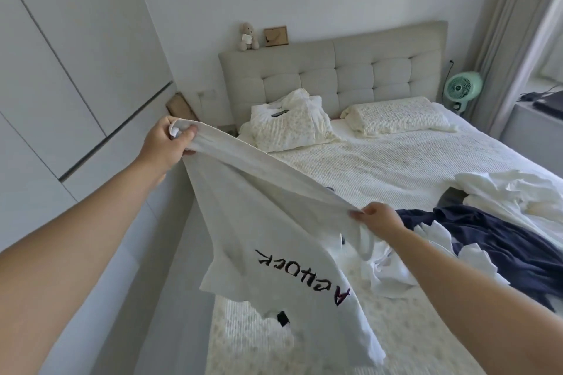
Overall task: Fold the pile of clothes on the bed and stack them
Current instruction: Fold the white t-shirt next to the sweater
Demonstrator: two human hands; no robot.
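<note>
We find both hands grasping the white shirt (274, 240): left hand (166, 143) at 10 o'clock, right hand (379, 219) nearer; the edge between them runs 10 to 4 above the bed (380, 167).

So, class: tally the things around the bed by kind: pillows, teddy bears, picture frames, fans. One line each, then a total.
Pillows: 2
Teddy bears: 1
Picture frames: 1
Fans: 1
Total: 5
</note>
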